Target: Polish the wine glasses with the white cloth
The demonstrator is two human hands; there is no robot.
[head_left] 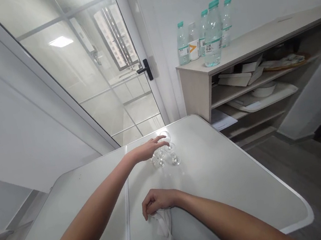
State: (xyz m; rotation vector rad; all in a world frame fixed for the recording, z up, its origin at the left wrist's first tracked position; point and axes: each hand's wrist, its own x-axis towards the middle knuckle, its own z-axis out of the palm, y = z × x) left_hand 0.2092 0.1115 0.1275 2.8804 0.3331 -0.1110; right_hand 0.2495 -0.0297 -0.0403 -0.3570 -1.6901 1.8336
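Note:
My left hand (149, 148) reaches over a cluster of small clear glasses at the far part of the table. Its fingers are stretched out and apart, with the fingertips at the rim of one glass (170, 148); whether they touch it I cannot tell. Another glass (175, 159) stands just nearer to me, and a further glass (159, 163) is below the palm. Part of the cluster is hidden by the hand. Closer in, my right hand (159, 200) is closed on a crumpled white cloth (165, 226), which hangs out below the fingers onto the table.
The pale table (218, 175) has a metal-edged seam left of the glasses. Behind it is a glass door (91, 66) with a black handle (147, 70). At right stands a shelf unit (196, 86) topped with several plastic bottles (213, 36); a tray (283, 90) and papers lie inside.

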